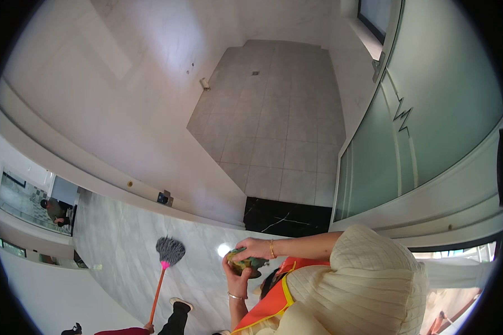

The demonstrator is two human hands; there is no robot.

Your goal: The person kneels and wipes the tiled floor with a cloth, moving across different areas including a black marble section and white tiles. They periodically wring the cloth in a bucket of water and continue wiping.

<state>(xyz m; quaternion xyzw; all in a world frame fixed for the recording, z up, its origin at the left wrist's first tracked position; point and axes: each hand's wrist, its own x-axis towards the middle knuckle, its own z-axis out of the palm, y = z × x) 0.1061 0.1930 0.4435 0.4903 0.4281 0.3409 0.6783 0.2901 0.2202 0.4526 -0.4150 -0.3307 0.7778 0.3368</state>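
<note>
A crumpled green and yellow cloth (245, 261) is bunched up between my two hands, in front of my orange apron with yellow trim (264, 307). My right hand (253, 248), with a gold bracelet at the wrist, grips it from above. From the other side my left hand (236, 279), wearing a silver bangle, holds its lower edge with the thumb pressed against it. Folds of the cloth hide some of my fingers.
A frosted glass door (440, 113) stands open beside a black marble threshold (287, 215) and a grey tiled floor (272, 138). Another person's hand (149, 327) holds a grey mop (170, 251) on the marble-look floor (121, 234). A further person (58, 210) is at far left.
</note>
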